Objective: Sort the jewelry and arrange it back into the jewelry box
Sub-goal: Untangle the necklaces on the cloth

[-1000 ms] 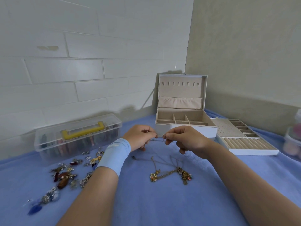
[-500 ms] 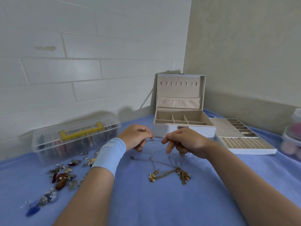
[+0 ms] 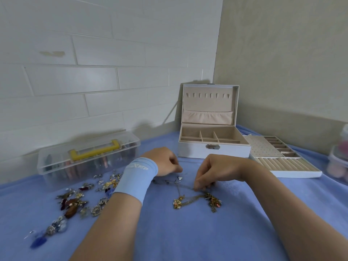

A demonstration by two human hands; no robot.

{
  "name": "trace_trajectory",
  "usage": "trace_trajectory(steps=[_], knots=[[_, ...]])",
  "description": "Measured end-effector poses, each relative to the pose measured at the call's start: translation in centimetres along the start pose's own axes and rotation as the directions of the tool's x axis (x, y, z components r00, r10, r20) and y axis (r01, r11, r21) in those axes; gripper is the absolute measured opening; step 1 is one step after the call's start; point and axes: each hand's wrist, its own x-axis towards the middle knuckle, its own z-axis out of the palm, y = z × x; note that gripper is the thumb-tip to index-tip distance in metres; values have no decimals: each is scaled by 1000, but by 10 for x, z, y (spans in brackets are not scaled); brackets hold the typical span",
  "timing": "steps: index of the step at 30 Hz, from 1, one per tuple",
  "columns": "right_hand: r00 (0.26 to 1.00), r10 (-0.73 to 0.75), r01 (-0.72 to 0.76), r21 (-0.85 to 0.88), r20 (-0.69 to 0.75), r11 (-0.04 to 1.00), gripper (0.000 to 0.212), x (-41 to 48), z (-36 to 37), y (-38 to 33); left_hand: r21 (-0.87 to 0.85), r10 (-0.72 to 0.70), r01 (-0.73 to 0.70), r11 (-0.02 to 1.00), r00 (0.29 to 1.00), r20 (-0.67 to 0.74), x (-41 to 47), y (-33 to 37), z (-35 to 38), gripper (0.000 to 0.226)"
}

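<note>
Room: bare blue cloth point(image 3: 188, 234) nearest me; jewelry box point(image 3: 213, 150) open behind my hands; tray point(image 3: 286, 164) just beside it on the right; clear case point(image 3: 56, 162) left, by the wall.
Writing: "XTEP" on my wristband point(image 3: 137, 176).
Left hand point(image 3: 165, 162): curled, fingertips together (can't tell what they hold).
Right hand point(image 3: 216, 170): fingertips pinch a chain of the gold necklaces point(image 3: 195, 200), tangled on the cloth.
Loose jewelry point(image 3: 75, 202): left of my forearm.

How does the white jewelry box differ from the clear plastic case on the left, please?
The jewelry box stands open, its lid upright; the clear plastic case is closed. The jewelry box is white and opaque; the clear plastic case is see-through, with a yellow handle. The jewelry box's visible compartments look empty, while the clear plastic case shows items inside. Both rest on the blue cloth by the wall.
</note>
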Motion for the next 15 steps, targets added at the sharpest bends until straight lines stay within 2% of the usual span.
trace_trajectory(steps=[4,7,9,13,15], knots=[[998,-33,32,-14,-54,999,6,2,1,1,31,-10,8,1000,997,75,-4,6,1,19],[954,-48,43,-22,-297,999,8,15,8,5,30,18,-21,999,996,87,-4,5,-1,14],[916,-92,72,-66,-391,995,7,24,14,7,0,28,-28,1000,996,88,-4,2,0,14],[869,-154,136,-73,-470,988,16,35,22,7,-160,84,-94,983,994,-68,-4,-4,-6,12],[864,-144,199,64,-483,978,22,37,22,5,-336,91,-151,930,978,-189,-6,-2,-12,12]])
